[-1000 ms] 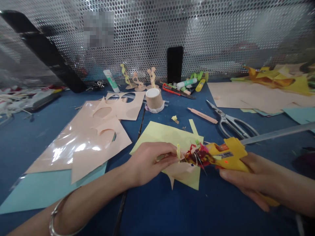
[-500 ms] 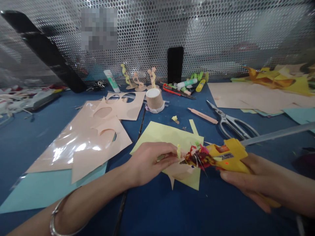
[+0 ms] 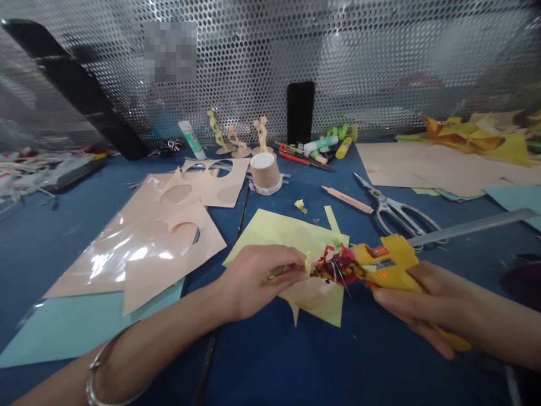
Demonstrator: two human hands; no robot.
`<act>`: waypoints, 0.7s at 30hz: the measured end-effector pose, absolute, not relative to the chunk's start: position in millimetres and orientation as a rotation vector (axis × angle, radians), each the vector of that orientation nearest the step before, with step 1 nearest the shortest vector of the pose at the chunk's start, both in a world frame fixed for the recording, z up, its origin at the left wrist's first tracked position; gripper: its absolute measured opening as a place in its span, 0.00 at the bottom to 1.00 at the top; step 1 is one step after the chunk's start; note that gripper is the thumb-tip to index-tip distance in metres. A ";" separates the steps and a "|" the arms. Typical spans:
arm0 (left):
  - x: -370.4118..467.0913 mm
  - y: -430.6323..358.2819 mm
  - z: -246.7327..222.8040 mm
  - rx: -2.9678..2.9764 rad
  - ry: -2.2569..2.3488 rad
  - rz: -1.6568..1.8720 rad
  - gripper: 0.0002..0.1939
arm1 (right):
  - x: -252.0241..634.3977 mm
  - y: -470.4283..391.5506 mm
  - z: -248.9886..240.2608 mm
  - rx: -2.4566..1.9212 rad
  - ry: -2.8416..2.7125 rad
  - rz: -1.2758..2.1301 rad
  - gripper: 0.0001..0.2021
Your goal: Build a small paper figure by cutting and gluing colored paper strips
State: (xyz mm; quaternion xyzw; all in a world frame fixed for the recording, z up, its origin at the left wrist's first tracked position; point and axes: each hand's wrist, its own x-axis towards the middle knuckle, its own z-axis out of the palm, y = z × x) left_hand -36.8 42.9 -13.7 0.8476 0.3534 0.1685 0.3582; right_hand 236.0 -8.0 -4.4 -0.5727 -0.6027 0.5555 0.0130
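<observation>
My right hand is wrapped round the handle of a yellow hot glue gun. A clear glue stick juts from its back, and red and yellow scraps crust its front end. The gun's tip points left at a small pale-yellow paper strip, which stands up at the fingertips of my left hand. Those fingers are pinched on the paper strip; part of it is hidden by the hand. Below lie a pale yellow sheet and a peach paper piece.
Silver scissors and a peach marker lie beyond the glue gun. A tape roll stands mid-table, with small paper spirals behind it. Cut peach sheets cover the left; more paper is stacked right. A phone leans at the back.
My right hand has brought the glue gun slightly left, so its tip is now closer to the paper strip. My left hand has hardly moved.
</observation>
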 end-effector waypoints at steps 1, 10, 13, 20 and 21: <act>-36.9 42.9 -13.9 2.182 0.908 0.436 0.08 | 235.6 -7.6 -3.8 -1.772 -1.832 1.740 0.30; -37.8 42.4 -15.4 2.155 0.869 0.489 0.08 | 235.3 -3.8 8.9 -1.750 -1.726 1.681 0.24; -37.3 42.6 -14.0 2.162 0.874 0.483 0.08 | 237.2 -3.9 8.9 -1.772 -1.706 1.701 0.23; -37.3 41.4 -12.6 2.214 0.885 0.473 0.08 | 241.3 -4.4 8.4 -1.816 -1.783 1.671 0.26; -37.3 41.6 -12.8 2.232 0.878 0.479 0.08 | 242.1 -4.7 7.7 -1.842 -1.796 1.658 0.26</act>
